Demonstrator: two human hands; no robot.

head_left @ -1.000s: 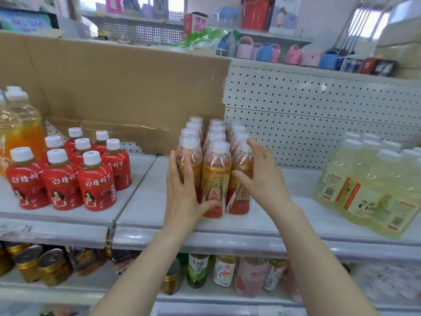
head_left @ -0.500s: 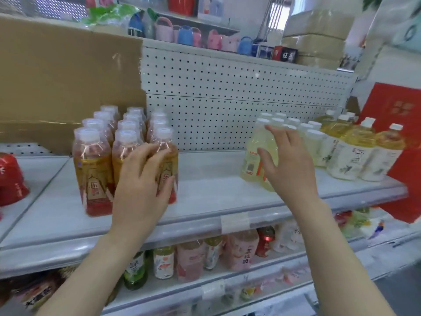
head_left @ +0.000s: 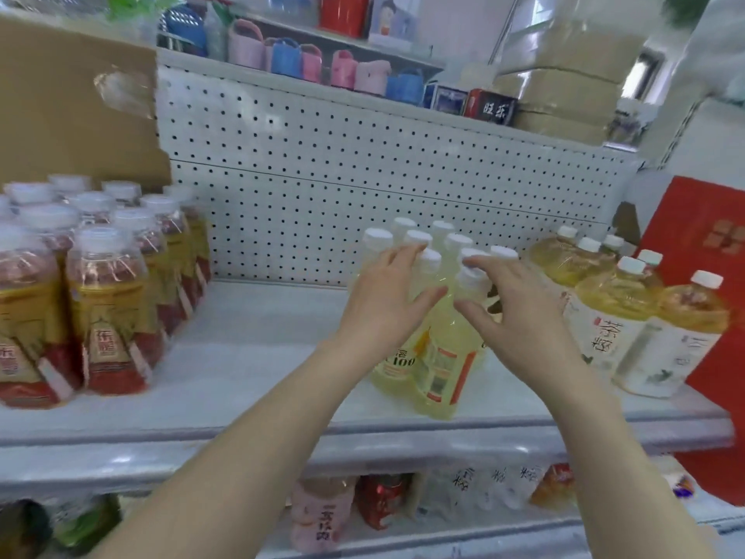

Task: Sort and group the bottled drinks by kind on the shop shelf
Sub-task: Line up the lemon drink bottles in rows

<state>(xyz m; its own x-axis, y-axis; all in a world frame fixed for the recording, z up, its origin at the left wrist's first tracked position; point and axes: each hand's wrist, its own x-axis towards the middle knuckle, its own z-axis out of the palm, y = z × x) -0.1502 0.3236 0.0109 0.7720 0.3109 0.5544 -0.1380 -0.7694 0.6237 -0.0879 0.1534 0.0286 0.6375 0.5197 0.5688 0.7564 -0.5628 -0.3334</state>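
A cluster of pale yellow bottles (head_left: pixel 441 357) with white caps and orange-white labels stands mid-shelf on the white metal shelf (head_left: pixel 250 357). My left hand (head_left: pixel 387 300) lies against the cluster's left side, fingers straight. At the cluster's right side is my right hand (head_left: pixel 512 312), fingers spread and reaching to the caps. To the left stands a group of amber bottles with red and gold labels (head_left: pixel 109 300). At the right are golden tea bottles with white labels (head_left: pixel 617 316).
A perforated white back panel (head_left: pixel 363 187) rises behind the shelf, with brown cardboard (head_left: pixel 72 106) at its left. A red box (head_left: pixel 709 276) stands at the far right. The lower shelf (head_left: pixel 403 502) holds mixed bottles. Small baskets line the top shelf.
My view swung right. My left hand left the red-labelled bottles and came over to the pale yellow cluster; my right hand stays at that cluster, now on its right side.
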